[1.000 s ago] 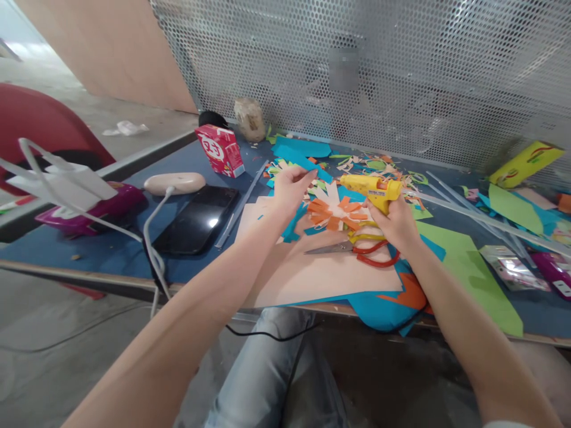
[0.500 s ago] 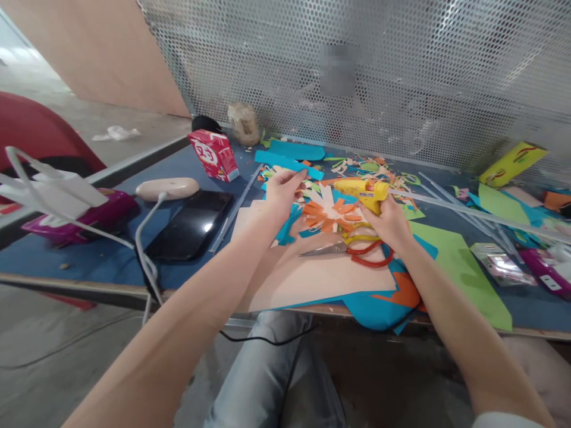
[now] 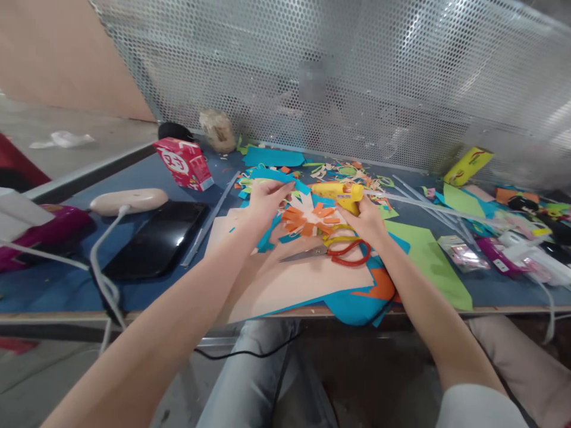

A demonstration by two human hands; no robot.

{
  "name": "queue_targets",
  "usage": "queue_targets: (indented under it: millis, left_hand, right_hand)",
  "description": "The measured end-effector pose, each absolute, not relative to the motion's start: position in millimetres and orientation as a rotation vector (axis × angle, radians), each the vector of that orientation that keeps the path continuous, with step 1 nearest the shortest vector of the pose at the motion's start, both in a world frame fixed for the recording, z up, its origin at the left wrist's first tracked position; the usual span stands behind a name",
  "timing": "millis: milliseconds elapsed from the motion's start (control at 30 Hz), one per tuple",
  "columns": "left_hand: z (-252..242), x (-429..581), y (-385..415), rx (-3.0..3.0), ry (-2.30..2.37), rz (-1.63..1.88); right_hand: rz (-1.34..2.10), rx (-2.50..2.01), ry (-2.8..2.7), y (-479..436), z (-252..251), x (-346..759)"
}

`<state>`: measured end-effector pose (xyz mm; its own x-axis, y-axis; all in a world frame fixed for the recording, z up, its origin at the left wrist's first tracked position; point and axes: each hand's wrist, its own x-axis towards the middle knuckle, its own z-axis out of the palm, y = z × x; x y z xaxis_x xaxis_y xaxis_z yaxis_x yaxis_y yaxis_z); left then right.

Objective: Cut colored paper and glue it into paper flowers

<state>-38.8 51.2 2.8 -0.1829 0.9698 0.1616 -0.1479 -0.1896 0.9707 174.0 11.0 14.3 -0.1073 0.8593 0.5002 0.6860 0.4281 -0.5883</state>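
Note:
My right hand (image 3: pixel 368 219) is closed around a yellow hot glue gun (image 3: pixel 341 192), its nozzle pointing left and a long clear glue stick (image 3: pixel 414 203) running out of its back. Pinched in my left hand (image 3: pixel 267 201) is a blue paper strip (image 3: pixel 274 175), which curves out to both sides of the fingertips. The nozzle is close to the strip's right end; whether they touch I cannot tell. Below both hands lies an orange fringed paper piece (image 3: pixel 292 221) with pale strips in its middle. Scissors (image 3: pixel 343 252) with red and yellow handles rest on a pale paper sheet (image 3: pixel 267 285).
Paper scraps (image 3: pixel 352 171) spread along the perforated metal panel (image 3: pixel 250 71). To the left are a black phone (image 3: pixel 156 241), a white corded device (image 3: pixel 129 202) and a red box (image 3: pixel 184 163). Green paper (image 3: pixel 428 261) and a yellow box (image 3: pixel 468 166) lie right. Another person's leg (image 3: pixel 517 362) shows at lower right.
The view has shifted to the right. The blue strip, straight before, now bends in my left hand. The glue gun stays in my right hand near the strip's end.

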Motion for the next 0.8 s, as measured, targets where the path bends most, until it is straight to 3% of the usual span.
queue_targets:
  millis: [200, 500, 800]
  left_hand:
    - [12.6, -36.2, 49.5, 0.885, 1.02, 1.567]
    - [32.8, -24.1, 51.3, 1.028, 1.086, 1.506]
    - [37.6, 8.7, 42.0, 1.189, 1.082, 1.397]
  right_hand:
    - [0.256, -1.42, -1.743, 22.8, 15.6, 184.1]
    - [0.649, -1.755, -1.477, 38.2, 20.8, 213.0]
    - [0.625, -2.001, -1.593, 26.3, 19.2, 214.1]
